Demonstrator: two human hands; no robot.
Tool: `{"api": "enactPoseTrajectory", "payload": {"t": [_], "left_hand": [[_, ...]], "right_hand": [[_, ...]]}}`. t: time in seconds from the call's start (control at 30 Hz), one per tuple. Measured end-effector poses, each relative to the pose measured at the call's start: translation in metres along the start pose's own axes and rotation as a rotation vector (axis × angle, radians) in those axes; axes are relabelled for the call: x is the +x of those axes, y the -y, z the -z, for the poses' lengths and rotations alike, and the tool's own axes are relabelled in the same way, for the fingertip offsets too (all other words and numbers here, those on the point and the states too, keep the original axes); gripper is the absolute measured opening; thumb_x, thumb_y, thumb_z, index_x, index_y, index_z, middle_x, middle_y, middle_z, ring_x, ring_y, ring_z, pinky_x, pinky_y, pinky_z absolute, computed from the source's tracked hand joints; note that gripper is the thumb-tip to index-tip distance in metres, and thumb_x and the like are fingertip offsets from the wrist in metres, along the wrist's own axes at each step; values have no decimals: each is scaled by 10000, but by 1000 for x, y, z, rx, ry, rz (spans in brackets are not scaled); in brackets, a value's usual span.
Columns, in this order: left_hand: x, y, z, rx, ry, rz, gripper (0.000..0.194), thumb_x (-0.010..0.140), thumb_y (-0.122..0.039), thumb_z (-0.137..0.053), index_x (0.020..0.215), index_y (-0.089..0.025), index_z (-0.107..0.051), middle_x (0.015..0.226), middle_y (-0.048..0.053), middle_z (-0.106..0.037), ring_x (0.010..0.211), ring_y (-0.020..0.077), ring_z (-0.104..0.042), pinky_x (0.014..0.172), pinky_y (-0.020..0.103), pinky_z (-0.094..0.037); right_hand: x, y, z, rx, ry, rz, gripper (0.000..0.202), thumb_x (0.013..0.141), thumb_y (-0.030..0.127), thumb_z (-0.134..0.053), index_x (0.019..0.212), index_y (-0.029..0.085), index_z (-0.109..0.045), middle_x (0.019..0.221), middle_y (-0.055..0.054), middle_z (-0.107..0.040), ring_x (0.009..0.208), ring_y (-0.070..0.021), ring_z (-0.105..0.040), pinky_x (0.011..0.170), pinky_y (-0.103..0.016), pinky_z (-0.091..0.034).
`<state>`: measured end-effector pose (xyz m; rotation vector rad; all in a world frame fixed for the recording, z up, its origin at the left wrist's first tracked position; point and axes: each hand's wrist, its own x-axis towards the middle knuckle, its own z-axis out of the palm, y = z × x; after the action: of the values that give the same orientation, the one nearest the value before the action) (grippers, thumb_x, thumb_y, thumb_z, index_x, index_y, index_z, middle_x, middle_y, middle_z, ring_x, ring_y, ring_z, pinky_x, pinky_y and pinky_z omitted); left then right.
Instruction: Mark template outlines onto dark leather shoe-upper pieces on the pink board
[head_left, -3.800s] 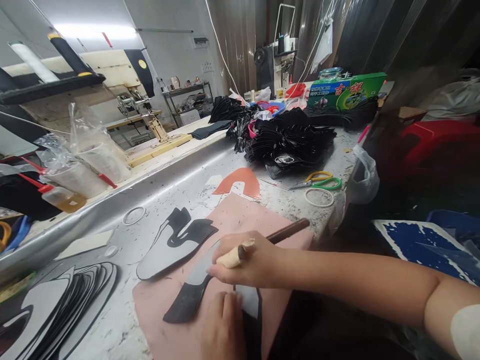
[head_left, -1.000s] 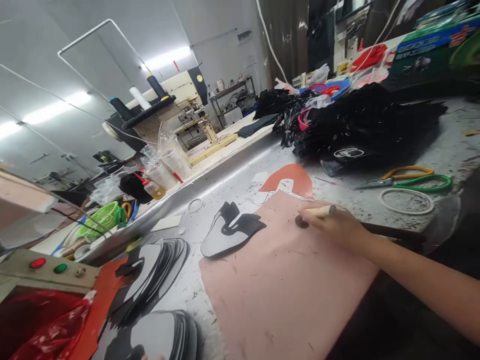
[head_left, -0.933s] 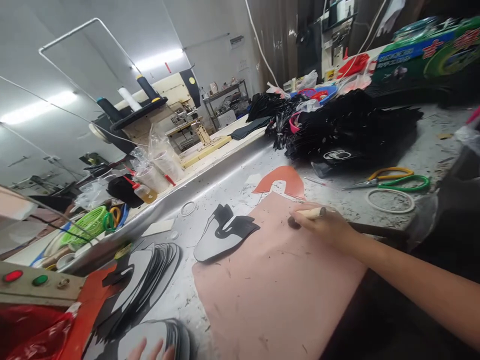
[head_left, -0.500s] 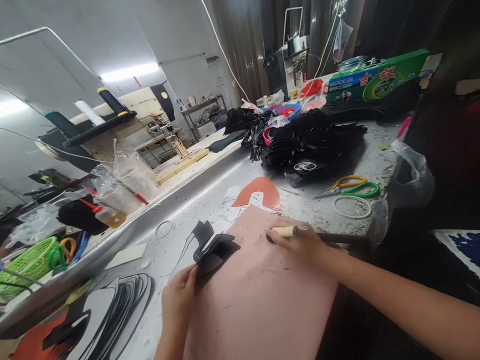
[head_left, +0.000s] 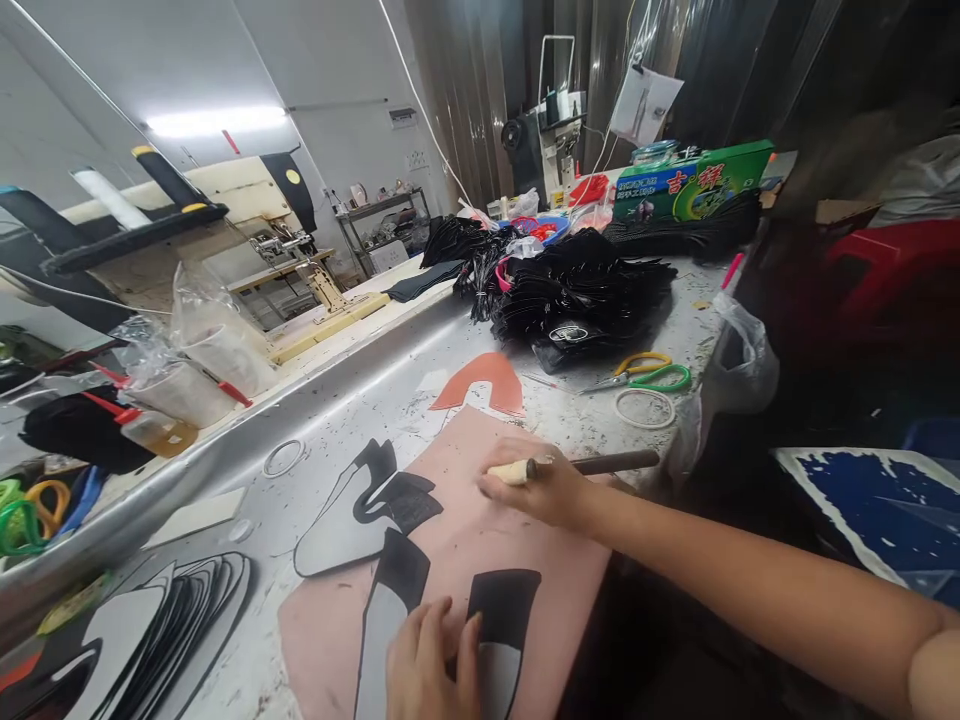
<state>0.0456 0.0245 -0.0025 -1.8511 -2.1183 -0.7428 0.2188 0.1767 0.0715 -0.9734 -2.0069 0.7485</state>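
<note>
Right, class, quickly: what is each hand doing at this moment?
Left hand: fingers flat, pressing a black-and-grey cut piece onto the pink mat.
Right hand: closed around a wooden-handled tool, resting on the mat.

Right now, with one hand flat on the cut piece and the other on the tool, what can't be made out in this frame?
Head view only:
- Tool working tip: buried under the right hand.
- Black-and-grey cut piece on the pink mat: its near end runs off the bottom edge and under the left hand.
- Stack of cut pieces: count unreadable, cropped at the left corner.
- Green box print: too small.
</note>
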Motion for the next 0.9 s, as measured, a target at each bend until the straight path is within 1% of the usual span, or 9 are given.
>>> {"api": "enactPoseTrajectory", "payload": {"t": [0.07,0.13,0.23,0.37,0.5,0.6,0.73,0.8,0.9], "left_hand": [[10,0,-5,-16,78,57,237,771,-434,-579,828,-208,-625,775,44,-653,729,209,-624,651,364,-515],[16,0,-9,-31,121,61,168,745,-390,-609,727,-223,-616,700,24,-636,645,194,-617,579,340,-508],[18,0,-10,-58,175,71,104,754,-306,-589,698,-221,-608,666,11,-648,604,168,-630,526,289,-505],[17,4,-9,-86,182,16,134,811,-281,-526,855,-220,-636,695,-9,-686,565,131,-638,449,222,-474],[11,15,-15,-96,69,-163,195,829,-267,-505,943,-209,-652,811,20,-697,744,146,-663,653,248,-533],[4,19,-21,-97,10,-307,279,807,-179,-510,1053,-230,-629,818,6,-679,748,125,-643,683,230,-523],[-2,11,-22,1,-32,-330,427,770,-32,-437,1136,-218,-553,867,30,-641,804,152,-606,678,265,-499],[-2,4,-19,64,-30,-329,414,755,-13,-411,1111,-183,-536,869,55,-617,822,177,-585,698,300,-489],[2,-1,-14,122,9,-398,396,753,-46,-421,1108,-189,-524,879,56,-600,740,173,-551,707,326,-483]], "right_hand": [[-4,21,2,57,125,16,168,822,279,-548,691,210,-628,796,12,-678,813,-128,-615,782,-226,-440],[-8,36,-2,28,276,7,169,796,285,-570,650,212,-612,772,31,-677,801,-127,-618,754,-225,-438],[-12,41,-17,-124,380,-63,197,758,350,-577,618,211,-598,718,35,-667,735,-147,-618,636,-240,-419],[-16,29,-35,-174,324,-117,251,762,427,-545,643,216,-611,714,34,-672,713,-144,-611,595,-235,-392],[-16,28,-35,-160,313,-147,238,759,405,-558,636,210,-618,722,31,-679,724,-142,-613,596,-226,-387],[-13,32,-30,-145,321,-155,220,755,371,-567,608,213,-604,713,33,-673,725,-142,-607,607,-227,-386],[-10,40,-21,-150,361,-114,227,747,347,-585,574,203,-558,678,42,-634,663,-121,-572,586,-219,-377],[-9,45,-18,-138,375,-76,244,754,340,-590,561,197,-545,659,45,-610,636,-106,-557,578,-209,-379],[-7,48,-19,-85,317,23,254,794,341,-572,582,201,-569,692,36,-616,687,-100,-567,620,-193,-399]]}}
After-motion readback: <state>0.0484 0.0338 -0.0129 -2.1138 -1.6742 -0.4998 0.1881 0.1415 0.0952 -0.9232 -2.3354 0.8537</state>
